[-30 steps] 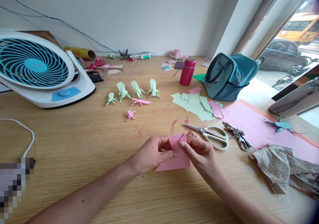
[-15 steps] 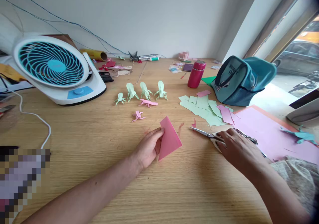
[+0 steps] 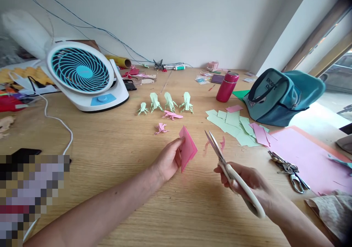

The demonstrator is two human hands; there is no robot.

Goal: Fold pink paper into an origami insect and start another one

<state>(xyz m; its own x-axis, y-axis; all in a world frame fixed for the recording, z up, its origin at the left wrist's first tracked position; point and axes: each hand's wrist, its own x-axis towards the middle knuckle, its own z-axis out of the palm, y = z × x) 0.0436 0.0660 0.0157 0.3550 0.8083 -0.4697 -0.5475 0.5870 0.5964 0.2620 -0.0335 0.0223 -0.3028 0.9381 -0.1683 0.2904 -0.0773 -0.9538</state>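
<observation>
My left hand pinches a folded piece of pink paper along its left side, thumb on the near face. Its layers spread slightly at the right corner. My right hand grips white-handled scissors, raised off the table, their blades slightly parted and pointing up and left. A gap lies between the blade tips and the pink paper. Beyond my left hand stand a small pink origami figure, a longer pink one and several pale green origami figures.
Green paper scraps lie at centre right, beside a pink sheet and a bunch of keys. Farther back are a magenta bottle and a teal bag. A white fan stands at the left, near a white cable.
My right hand has picked the scissors up from the table and brought them left, blades now turned upward. The pink paper has tilted in my left hand. The view has shifted left.
</observation>
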